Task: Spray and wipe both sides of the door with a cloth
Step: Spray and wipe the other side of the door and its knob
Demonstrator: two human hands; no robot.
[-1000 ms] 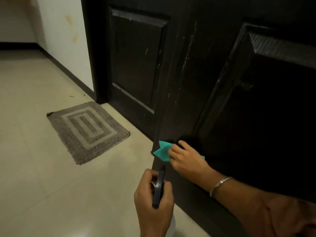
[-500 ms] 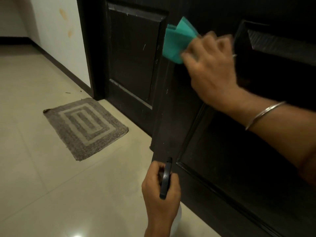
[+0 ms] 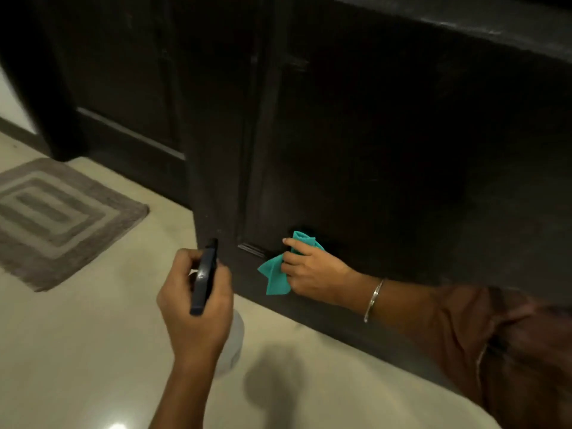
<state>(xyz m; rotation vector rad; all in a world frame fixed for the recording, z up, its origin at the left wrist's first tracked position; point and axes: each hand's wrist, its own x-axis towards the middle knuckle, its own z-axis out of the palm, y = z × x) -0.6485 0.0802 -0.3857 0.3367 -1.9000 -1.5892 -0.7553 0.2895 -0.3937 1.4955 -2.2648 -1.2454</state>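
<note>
The right hand [image 3: 312, 269] is pressing a teal cloth [image 3: 277, 275] against the dark door [image 3: 387, 144], low down, close to the door's bottom edge and just beside the lower corner of a recessed panel. The fingers are closing over the cloth, pinning it flat to the wood; bunched folds are sticking out above the knuckles and a longer flap is hanging out to the left and down from under the palm. A thin metal bangle [image 3: 373, 300] is sitting on that wrist.

The left hand [image 3: 198, 305] is wrapping around the head of a spray bottle [image 3: 233, 339], held away from the door, over the floor. The bottle's black trigger top [image 3: 204, 277] is lying along the back of the fingers, its long axis running up towards the door's near edge; the pale body is hanging below the hand, mostly hidden.

The floor [image 3: 77, 351] is showing pale, glossy tiles. A grey mat [image 3: 52, 218] with nested rectangles is lying at the left, near the door frame. A brown sleeve [image 3: 501, 345] is filling the lower right corner.
</note>
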